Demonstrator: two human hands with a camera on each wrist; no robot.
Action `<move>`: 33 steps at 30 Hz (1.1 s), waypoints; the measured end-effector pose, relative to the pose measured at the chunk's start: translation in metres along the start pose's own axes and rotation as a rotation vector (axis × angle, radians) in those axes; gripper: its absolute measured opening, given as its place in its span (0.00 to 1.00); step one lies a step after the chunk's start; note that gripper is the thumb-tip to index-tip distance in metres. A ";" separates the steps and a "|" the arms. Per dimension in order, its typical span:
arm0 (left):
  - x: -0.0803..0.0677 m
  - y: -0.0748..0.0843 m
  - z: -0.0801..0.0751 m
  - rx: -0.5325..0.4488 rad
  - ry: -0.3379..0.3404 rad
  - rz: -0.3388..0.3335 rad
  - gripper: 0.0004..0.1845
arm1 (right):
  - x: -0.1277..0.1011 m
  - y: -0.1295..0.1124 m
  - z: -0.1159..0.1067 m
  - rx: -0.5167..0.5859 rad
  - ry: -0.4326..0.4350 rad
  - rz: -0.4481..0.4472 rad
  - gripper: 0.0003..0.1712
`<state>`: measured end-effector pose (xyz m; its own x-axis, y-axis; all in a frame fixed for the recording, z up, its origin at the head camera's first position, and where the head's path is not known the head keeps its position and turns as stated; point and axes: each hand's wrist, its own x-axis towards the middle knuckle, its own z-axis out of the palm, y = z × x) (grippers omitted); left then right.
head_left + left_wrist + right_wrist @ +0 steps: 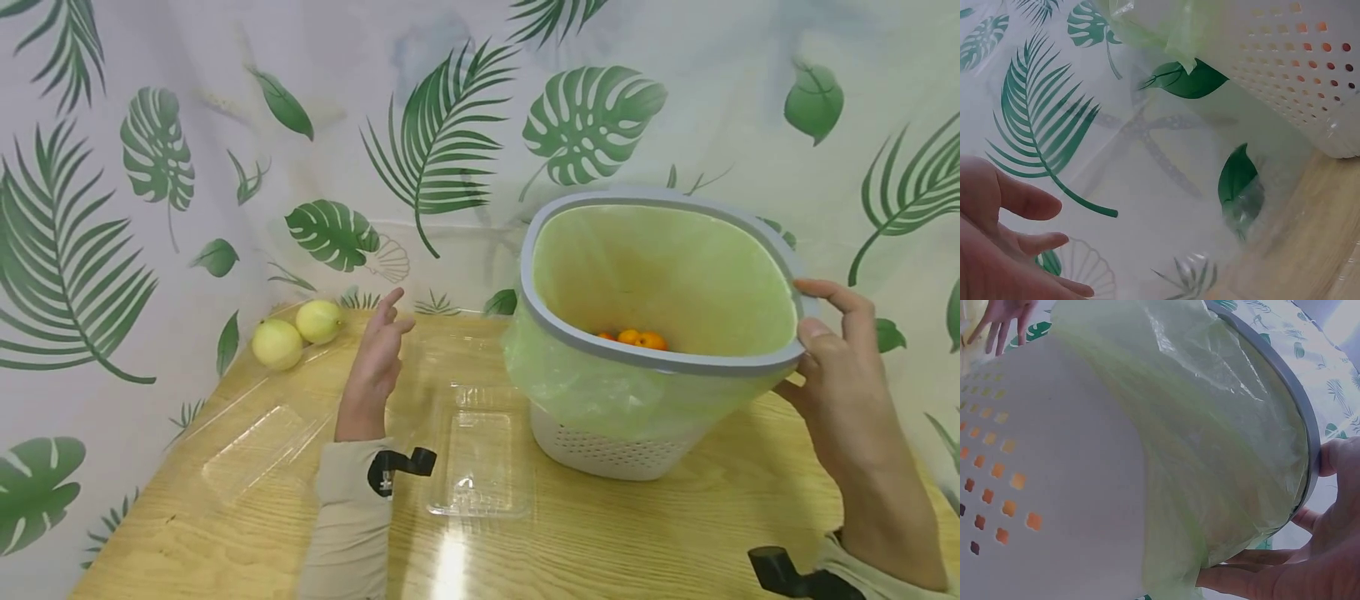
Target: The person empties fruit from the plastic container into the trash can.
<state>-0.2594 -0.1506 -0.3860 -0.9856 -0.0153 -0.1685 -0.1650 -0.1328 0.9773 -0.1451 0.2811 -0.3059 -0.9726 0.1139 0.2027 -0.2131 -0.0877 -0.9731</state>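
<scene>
A white perforated bin (pixel 611 454) with a grey rim (pixel 667 198) and a pale green plastic liner (pixel 592 398) stands tilted on the right side of the table. My right hand (pixel 855 392) grips the rim at its right side, fingers curled around it and the liner. Several small orange fruits (pixel 641 338) lie at the bottom inside; their colour also shows through the holes of the bin (pixel 1085 419) in the right wrist view. Left of the bin, my left hand (pixel 375 358) is raised with loosely spread fingers and holds nothing.
A clear plastic container (pixel 480 454) lies on the wooden table (pixel 600 542) between my left forearm and the bin. Another clear container (pixel 258 450) is further left. Two pale yellow-green round fruits (pixel 277 344) sit at the back left, near the leaf-patterned wall cover (pixel 450 100).
</scene>
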 end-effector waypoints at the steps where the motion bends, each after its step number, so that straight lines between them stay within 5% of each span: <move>1: -0.001 0.001 0.000 0.008 0.007 0.022 0.32 | 0.000 0.000 0.000 -0.001 -0.001 0.000 0.25; 10: -0.026 0.028 -0.007 0.105 -0.011 0.256 0.26 | -0.002 0.000 -0.003 -0.027 -0.005 -0.023 0.25; 17: -0.050 0.044 -0.020 0.268 -0.057 0.361 0.24 | -0.001 0.000 -0.005 0.020 -0.060 -0.031 0.24; 27: -0.040 0.066 -0.071 0.588 0.015 0.399 0.21 | 0.001 0.001 -0.008 0.007 -0.081 -0.057 0.24; 33: -0.031 0.068 -0.101 0.678 0.042 0.404 0.22 | 0.001 0.000 -0.010 -0.018 -0.060 -0.045 0.24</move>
<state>-0.2364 -0.2595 -0.3271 -0.9740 0.0271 0.2249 0.2055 0.5236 0.8268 -0.1452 0.2915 -0.3072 -0.9660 0.0575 0.2522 -0.2558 -0.0657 -0.9645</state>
